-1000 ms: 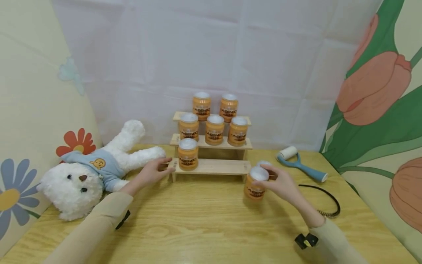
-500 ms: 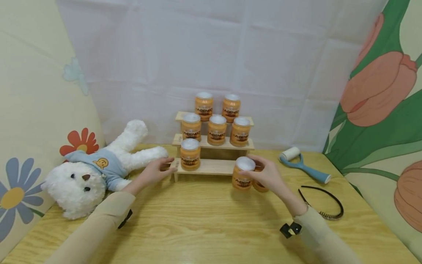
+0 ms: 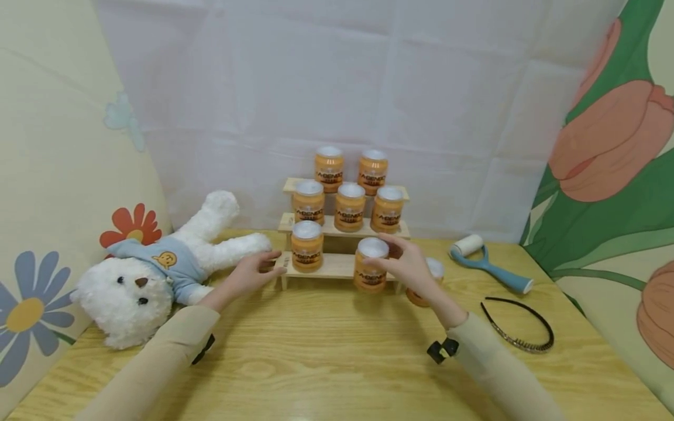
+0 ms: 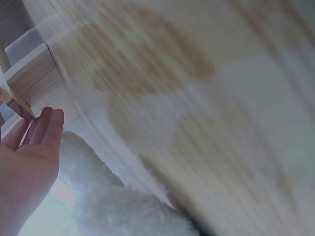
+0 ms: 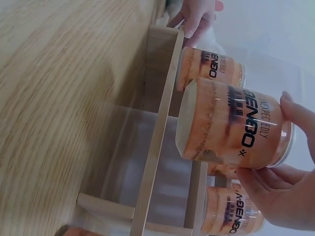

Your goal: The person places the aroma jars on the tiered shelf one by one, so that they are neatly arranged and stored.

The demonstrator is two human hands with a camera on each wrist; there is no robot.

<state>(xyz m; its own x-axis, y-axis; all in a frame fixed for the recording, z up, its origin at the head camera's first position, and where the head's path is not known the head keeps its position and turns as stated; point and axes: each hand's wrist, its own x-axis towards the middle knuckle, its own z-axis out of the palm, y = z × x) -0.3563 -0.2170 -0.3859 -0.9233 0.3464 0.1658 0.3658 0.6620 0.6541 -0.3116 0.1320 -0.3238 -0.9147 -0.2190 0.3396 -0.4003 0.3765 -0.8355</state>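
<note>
A three-step wooden shelf (image 3: pixel 337 268) stands at the back of the table, and orange jars with white lids fill its upper steps. One jar (image 3: pixel 307 245) stands at the left of the bottom step. My right hand (image 3: pixel 392 260) grips another orange jar (image 3: pixel 370 268) by its lid end, right at the front edge of the bottom step. The right wrist view shows this jar (image 5: pixel 231 125) beside the step's edge (image 5: pixel 160 142). My left hand (image 3: pixel 265 263) rests with straight fingers (image 4: pixel 47 130) against the shelf's left end (image 4: pixel 29 78).
A loose orange jar (image 3: pixel 434 270) stands on the table behind my right wrist. A white plush bear (image 3: pixel 158 269) lies at the left. A blue lint roller (image 3: pixel 492 272) and a black headband (image 3: pixel 518 327) lie at the right. Patterned cloth walls surround the wooden table (image 3: pixel 326 362).
My right hand has carried its jar left and back from the table's right part to the bottom step, leaving the other jar behind. The left hand has stayed at the shelf's end.
</note>
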